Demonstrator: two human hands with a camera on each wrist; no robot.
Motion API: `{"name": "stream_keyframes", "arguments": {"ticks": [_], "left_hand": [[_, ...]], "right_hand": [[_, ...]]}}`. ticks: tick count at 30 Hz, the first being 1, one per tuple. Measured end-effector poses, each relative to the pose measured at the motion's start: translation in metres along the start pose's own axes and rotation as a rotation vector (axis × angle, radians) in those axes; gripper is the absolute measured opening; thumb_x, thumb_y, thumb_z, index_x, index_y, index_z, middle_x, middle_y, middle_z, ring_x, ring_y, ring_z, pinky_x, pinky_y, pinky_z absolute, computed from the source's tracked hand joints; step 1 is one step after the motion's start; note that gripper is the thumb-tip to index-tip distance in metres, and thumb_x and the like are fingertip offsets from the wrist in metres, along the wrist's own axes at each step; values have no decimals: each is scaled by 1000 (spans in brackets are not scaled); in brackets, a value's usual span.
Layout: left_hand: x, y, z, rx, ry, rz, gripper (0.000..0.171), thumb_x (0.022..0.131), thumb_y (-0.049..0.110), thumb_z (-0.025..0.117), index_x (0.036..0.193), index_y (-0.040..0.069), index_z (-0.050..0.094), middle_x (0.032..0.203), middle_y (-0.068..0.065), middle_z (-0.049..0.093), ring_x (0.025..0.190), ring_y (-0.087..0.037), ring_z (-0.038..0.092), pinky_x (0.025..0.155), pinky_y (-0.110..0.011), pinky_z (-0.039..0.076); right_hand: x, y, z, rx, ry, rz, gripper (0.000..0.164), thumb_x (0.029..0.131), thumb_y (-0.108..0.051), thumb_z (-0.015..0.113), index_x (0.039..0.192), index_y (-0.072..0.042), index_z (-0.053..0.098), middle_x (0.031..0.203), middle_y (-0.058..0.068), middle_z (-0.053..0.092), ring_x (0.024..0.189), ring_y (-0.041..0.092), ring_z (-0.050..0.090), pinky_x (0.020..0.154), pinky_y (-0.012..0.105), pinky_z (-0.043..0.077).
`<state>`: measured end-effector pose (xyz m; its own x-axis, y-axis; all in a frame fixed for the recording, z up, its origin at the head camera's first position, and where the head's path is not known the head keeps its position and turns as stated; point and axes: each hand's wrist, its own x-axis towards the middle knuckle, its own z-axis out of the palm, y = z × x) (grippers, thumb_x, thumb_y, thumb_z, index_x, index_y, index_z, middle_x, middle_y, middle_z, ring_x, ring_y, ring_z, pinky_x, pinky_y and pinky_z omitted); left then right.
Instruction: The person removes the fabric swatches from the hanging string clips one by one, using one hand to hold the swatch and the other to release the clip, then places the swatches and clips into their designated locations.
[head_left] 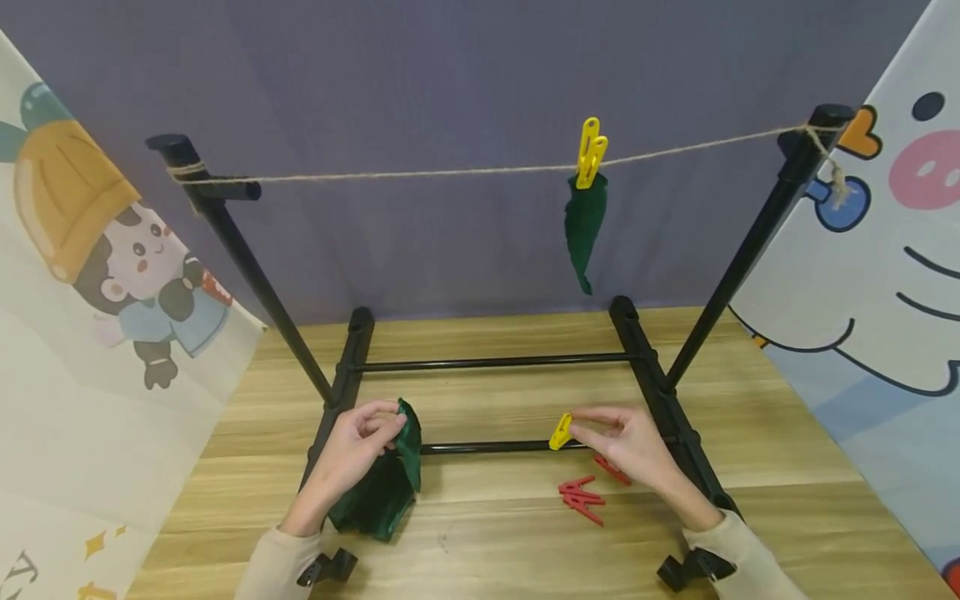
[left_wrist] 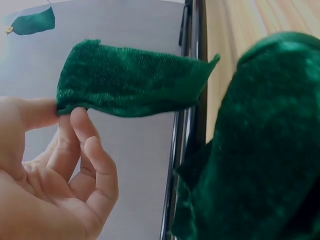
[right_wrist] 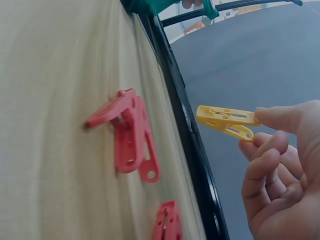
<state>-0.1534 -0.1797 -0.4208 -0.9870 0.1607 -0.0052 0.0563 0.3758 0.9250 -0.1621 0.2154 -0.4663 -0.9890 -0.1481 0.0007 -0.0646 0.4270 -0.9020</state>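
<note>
My left hand (head_left: 358,446) pinches one end of a small piece of green velvety cloth (left_wrist: 130,80) between thumb and fingers. More green cloth (head_left: 375,496) lies on the table beneath that hand. A yellow clothespin (right_wrist: 227,120) is pinched by its handle ends in my right hand (head_left: 628,442), above the table. On the string (head_left: 450,172) hangs another green cloth piece (head_left: 586,229), held there by a second yellow clothespin (head_left: 591,154). Below my right hand, red clothespins (head_left: 581,500) lie on the table, one of them partly behind my fingers.
The string runs between two black posts (head_left: 255,283) of a pipe frame. Two black crossbars (head_left: 495,362) join its feet low over the wooden table (head_left: 487,550). A grey-blue backdrop (head_left: 420,250) stands behind, with printed cartoon panels (head_left: 847,275) at both sides.
</note>
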Motion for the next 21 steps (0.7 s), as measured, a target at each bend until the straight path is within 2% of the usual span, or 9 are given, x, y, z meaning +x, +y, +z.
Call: {"name": "stream_keyframes", "arguments": {"ticks": [3, 5, 7, 10, 12, 14, 17, 21], "left_hand": [[0, -15, -3, 29, -23, 1, 33, 96, 28, 60, 120, 5, 61, 80, -4, 72, 75, -26, 64, 69, -37, 53], [-3, -22, -5, 64, -41, 12, 34, 96, 31, 61, 119, 7, 62, 69, -5, 69, 72, -25, 64, 67, -33, 53], [-6, -28, -6, 92, -61, 30, 35, 96, 32, 60, 118, 6, 62, 59, -7, 63, 69, -24, 64, 64, -31, 51], [-10, -33, -9, 125, -61, 32, 33, 95, 34, 60, 117, 9, 63, 47, -4, 50, 52, -15, 53, 51, -25, 43], [-11, -35, -12, 120, -47, 25, 33, 95, 33, 60, 116, 8, 63, 46, -2, 46, 46, -11, 45, 50, -24, 43], [-13, -36, -15, 102, -24, 11, 32, 95, 32, 61, 117, 9, 63, 48, -2, 47, 44, -9, 40, 48, -25, 43], [-16, -35, -20, 67, -5, 6, 32, 95, 30, 61, 118, 7, 62, 53, -3, 51, 45, -9, 42, 49, -27, 45], [-18, -33, -24, 41, 6, 1, 33, 96, 30, 60, 120, 7, 60, 55, 0, 47, 41, -8, 36, 38, -24, 33]], "right_hand": [[-4, 5, 1, 3, -23, 25, 33, 80, -43, 76, 108, -28, 72, 42, 0, 40, 33, 8, 26, 31, 25, 23], [-7, 8, 1, -13, -40, 20, 33, 79, -43, 76, 108, -28, 72, 42, 1, 40, 33, 8, 26, 31, 25, 23], [-10, 11, 2, -24, -54, 8, 32, 79, -42, 77, 107, -26, 73, 48, 2, 50, 33, 6, 26, 31, 24, 24], [-12, 18, 3, -43, -58, -8, 30, 80, -36, 78, 106, -22, 73, 57, 6, 60, 33, 1, 26, 32, 22, 24], [-14, 20, 4, -50, -52, -8, 29, 81, -31, 78, 107, -19, 73, 59, 8, 62, 33, -3, 25, 32, 22, 23], [-15, 22, 5, -67, -46, -5, 28, 81, -28, 78, 107, -18, 73, 52, 6, 55, 32, -5, 25, 33, 21, 22], [-16, 22, 6, -96, -40, 2, 26, 80, -28, 79, 105, -21, 73, 47, -1, 47, 32, -6, 25, 33, 22, 22], [-18, 22, 5, -121, -39, -6, 26, 79, -35, 79, 102, -26, 74, 45, -5, 45, 32, -1, 25, 32, 21, 23]]}}
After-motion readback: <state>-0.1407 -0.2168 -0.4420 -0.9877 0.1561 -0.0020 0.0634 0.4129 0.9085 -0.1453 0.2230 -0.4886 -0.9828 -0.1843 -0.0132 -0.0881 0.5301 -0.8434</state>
